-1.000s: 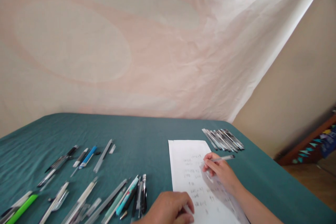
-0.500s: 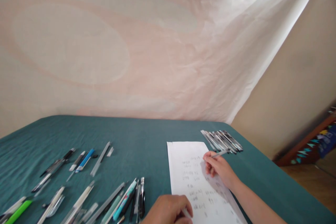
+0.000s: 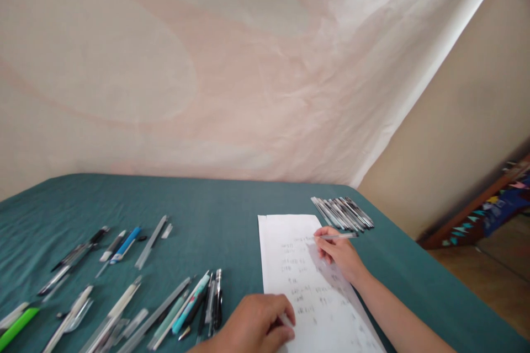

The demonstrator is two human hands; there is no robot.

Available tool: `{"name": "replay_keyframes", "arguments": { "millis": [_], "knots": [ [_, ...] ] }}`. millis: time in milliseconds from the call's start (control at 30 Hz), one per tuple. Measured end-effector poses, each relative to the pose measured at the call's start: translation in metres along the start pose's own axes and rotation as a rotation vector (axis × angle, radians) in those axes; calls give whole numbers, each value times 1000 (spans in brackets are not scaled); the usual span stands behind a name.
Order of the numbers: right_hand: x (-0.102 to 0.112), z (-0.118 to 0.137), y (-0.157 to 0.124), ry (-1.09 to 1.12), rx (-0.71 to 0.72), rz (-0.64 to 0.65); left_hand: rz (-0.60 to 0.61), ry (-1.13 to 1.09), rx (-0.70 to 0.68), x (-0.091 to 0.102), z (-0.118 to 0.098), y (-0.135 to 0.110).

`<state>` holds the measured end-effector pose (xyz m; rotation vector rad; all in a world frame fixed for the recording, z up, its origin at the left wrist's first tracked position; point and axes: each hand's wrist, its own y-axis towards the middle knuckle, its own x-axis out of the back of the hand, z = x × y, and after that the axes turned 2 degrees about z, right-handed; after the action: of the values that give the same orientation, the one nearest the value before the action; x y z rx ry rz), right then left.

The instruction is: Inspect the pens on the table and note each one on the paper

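My right hand (image 3: 340, 256) pinches a clear-barrelled pen (image 3: 342, 236) by its front end, over the upper right of a white sheet of paper (image 3: 285, 226). The pen's back end points right, and its tip is hidden by the fingers. Rows of dark handwriting, too blurred to read, cover the sheet. At the sheet's lower left edge, my left hand (image 3: 259, 320) is curled, thumb and fingers closed around a small whitish translucent piece (image 3: 285, 320). Most of that piece is hidden, so its kind is unclear.
A row of pens (image 3: 343, 214) lies beyond the sheet at the back right. Several loose pens, among them a blue pen (image 3: 126, 244), a patterned turquoise pen (image 3: 191, 302) and a green one (image 3: 19, 326), lie to the left on the green cloth (image 3: 215, 204). A pale curtain (image 3: 232, 94) hangs behind.
The view has shifted slightly, so everything sits a little further left and higher. The pen in my right hand has tipped closer to level. Both hands stay at the paper.
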<state>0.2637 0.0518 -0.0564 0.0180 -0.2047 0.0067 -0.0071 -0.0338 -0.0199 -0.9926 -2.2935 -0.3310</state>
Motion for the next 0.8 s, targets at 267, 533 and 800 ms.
{"name": "replay_keyframes", "arguments": {
  "millis": [267, 533, 800],
  "knots": [
    [0, 8, -1, 186, 29, -40, -25, -4, -3, 0, -2, -2],
    [4, 9, -4, 201, 38, -19, -21, -9, -7, 1, -4, -2],
    [4, -4, -2, 115, 26, 41, -37, -10, -7, -2, 0, -3]
  ]
}}
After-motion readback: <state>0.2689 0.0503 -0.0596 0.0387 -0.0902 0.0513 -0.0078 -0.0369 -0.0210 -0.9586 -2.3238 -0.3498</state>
